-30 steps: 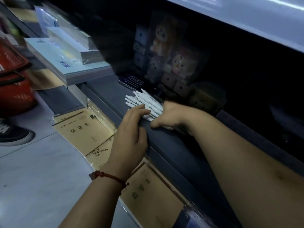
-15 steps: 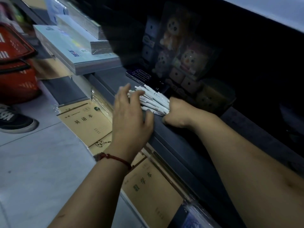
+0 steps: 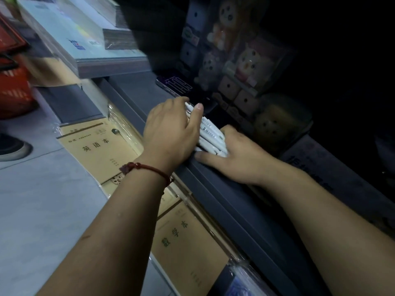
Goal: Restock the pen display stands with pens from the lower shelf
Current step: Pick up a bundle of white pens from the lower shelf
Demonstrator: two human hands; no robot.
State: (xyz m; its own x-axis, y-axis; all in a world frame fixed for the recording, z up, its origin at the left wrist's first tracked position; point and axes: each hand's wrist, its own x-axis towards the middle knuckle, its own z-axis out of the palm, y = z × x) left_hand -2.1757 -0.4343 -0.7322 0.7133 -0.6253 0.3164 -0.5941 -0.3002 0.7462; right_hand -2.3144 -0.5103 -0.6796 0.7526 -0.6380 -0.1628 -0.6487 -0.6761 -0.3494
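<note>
A bundle of several white pens (image 3: 210, 136) lies on the dark lower shelf (image 3: 224, 189), near its front edge. My left hand (image 3: 171, 133), with a red string bracelet at the wrist, covers the left end of the bundle, fingers curled over the pens and thumb on top. My right hand (image 3: 237, 154) presses against the bundle's right end, thumb along the front edge. Both hands close on the pens from either side. No pen display stand is in view.
Boxed plush toys (image 3: 241, 60) fill the dark back of the shelf, with a dark phone-like box (image 3: 177, 85) in front. Stacked books (image 3: 85, 37) lie at upper left. Brown exercise books (image 3: 100, 148) in plastic sit on the bottom tier. A red basket (image 3: 12, 88) and a shoe (image 3: 12, 148) are on the floor.
My left hand has slid from the shelf's front edge up over the left end of the pens. My right hand stays at the right end, and the view has moved closer.
</note>
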